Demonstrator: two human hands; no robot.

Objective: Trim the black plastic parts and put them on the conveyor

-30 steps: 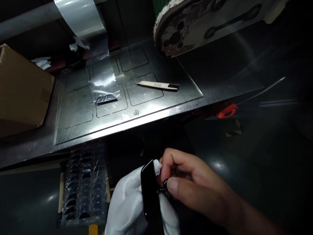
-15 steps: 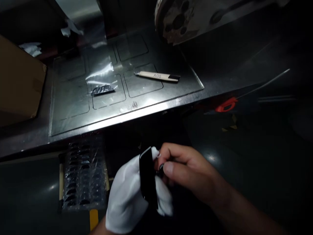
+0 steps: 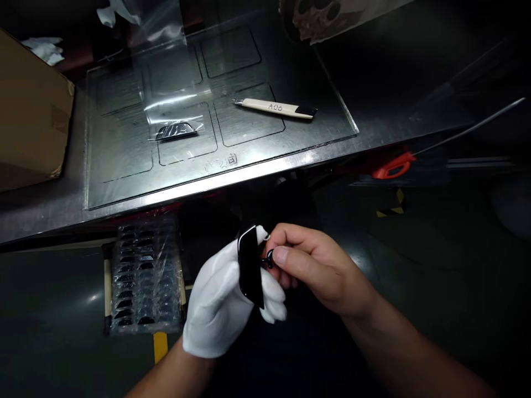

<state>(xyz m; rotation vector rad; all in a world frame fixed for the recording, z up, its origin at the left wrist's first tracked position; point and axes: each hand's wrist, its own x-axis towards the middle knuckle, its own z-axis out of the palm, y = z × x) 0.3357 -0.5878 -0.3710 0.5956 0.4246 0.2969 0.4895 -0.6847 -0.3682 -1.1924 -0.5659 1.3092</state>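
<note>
- Gripping the glossy black panel (image 3: 250, 265): gloved left hand (image 3: 218, 301), closed on it.
- Bare right hand (image 3: 317, 268): thumb and fingers pinch small black part (image 3: 270, 257) at panel's edge; cannot tell whether joined.
- Panel location: between both hands, before the bench (image 3: 29, 215).
- Knife (image 3: 276, 108) lies on clear sheet (image 3: 120, 171).

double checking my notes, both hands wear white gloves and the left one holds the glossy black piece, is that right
Not quite: only the left hand wears a white glove; the head view shows the right hand bare. The left one does hold the glossy black piece.
</note>
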